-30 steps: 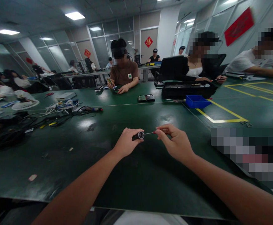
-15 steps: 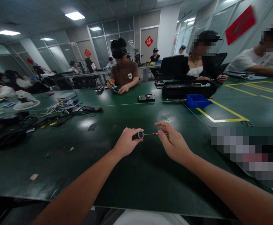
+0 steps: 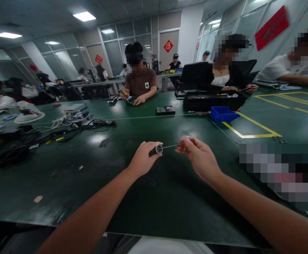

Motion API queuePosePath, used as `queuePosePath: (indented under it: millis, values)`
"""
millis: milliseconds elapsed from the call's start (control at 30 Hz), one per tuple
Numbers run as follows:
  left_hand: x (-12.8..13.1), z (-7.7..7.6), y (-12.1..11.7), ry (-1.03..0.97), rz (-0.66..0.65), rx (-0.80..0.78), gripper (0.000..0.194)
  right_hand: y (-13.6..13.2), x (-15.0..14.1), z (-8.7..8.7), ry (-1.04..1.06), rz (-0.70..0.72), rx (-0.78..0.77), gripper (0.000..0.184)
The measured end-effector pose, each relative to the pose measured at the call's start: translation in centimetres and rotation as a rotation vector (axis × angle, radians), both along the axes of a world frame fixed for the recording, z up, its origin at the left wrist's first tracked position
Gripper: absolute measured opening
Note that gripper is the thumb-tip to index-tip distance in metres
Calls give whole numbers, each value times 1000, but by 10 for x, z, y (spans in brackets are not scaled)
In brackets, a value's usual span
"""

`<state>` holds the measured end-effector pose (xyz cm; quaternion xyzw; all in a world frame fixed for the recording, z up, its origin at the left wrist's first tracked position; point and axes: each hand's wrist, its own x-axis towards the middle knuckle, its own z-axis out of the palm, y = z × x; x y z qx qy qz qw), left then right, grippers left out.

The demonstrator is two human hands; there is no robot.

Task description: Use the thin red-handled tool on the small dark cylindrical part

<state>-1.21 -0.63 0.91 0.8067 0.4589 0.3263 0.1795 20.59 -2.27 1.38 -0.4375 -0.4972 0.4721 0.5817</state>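
Note:
My left hand (image 3: 144, 157) is closed around a small dark cylindrical part (image 3: 158, 149) with a pale round rim that faces me. From the right, the thin metal shaft of a screwdriver (image 3: 170, 146) reaches to the side of this part; whether its tip sits inside a screw is too small to see. My right hand (image 3: 197, 157) pinches the screwdriver's red handle, which is mostly hidden by the fingers. Both hands are above the green table (image 3: 148, 208).
Ahead lies a hard drive (image 3: 165, 110). A blue bin (image 3: 224, 114) stands before a long black tray (image 3: 214, 100). Tangled cables (image 3: 71, 128) lie at the left. A person in a brown shirt (image 3: 140, 81) works across the table; others sit at the right.
My right fingers have closed in on the screwdriver's handle, where they were more spread. The shaft now slopes up slightly to the right. My left hand has barely moved.

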Motion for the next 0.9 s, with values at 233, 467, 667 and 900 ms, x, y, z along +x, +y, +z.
queuePosePath:
  millis: [233, 467, 667, 900]
  values:
    - [-4, -6, 4, 108, -32, -39, 38, 16, 9, -11, 45, -29, -80, 26]
    - [-2, -5, 3, 114, -36, -58, 37, 7, 5, -11, -183, -20, 81, 30]
    - [0, -6, 3, 104, -16, -54, 39, -2, 4, 1, -448, -65, 166, 30]
    - [0, -8, 3, 92, 17, -39, 39, -12, 5, 6, -715, -112, 321, 24]
